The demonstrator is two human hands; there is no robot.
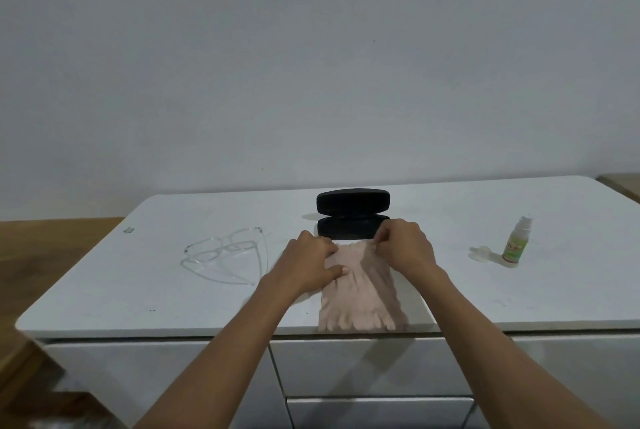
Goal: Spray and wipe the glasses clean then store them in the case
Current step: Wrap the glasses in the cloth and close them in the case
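A pale pink cloth (360, 300) lies on the white tabletop (138, 297), reaching its front edge. My left hand (311, 262) grips the cloth's far left corner, thumb pressed on top. My right hand (407, 243) pinches the far right corner. Just behind the cloth stands the black glasses case (352, 214), open, lid raised. Clear-framed glasses (225, 255) rest to the left with temples unfolded. At the right stands a small spray bottle (516, 243) with a green label, its clear cap (481, 252) lying beside it.
The white top sits on a cabinet with drawers (363, 369) below the front edge. A wooden surface (52, 245) adjoins on the left. A plain wall rises directly behind the table.
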